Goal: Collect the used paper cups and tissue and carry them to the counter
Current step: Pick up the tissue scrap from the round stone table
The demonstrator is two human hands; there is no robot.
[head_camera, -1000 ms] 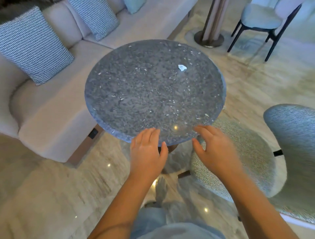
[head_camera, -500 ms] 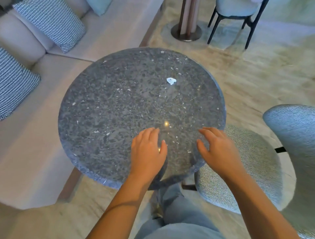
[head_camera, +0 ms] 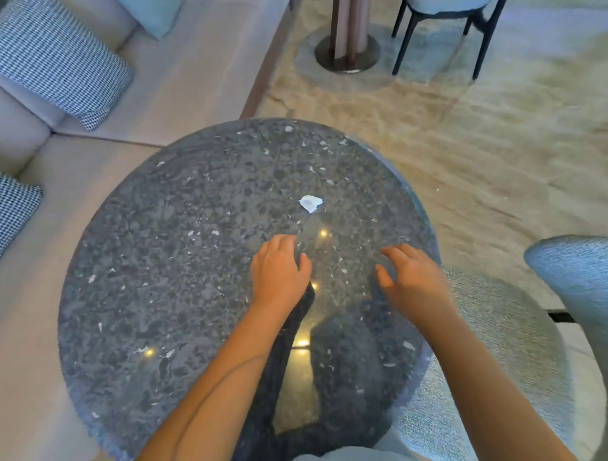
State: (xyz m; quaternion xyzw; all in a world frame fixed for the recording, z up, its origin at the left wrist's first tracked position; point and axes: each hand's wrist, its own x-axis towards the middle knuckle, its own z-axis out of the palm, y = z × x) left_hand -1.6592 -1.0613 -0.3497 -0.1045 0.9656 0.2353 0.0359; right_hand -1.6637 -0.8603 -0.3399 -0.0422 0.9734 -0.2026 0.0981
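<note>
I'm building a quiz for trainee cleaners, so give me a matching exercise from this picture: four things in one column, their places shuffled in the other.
1 tissue scrap
2 checked cushion
3 dark-legged chair
4 left hand

A on the sofa
B over the middle of the round table, holding nothing
C on the floor beyond the table
D lying on the table, toward its far side

Pairs: 1-D, 2-A, 3-C, 4-B.

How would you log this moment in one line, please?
left hand: open over table | right hand: open over table | tissue: on table, untouched
</note>
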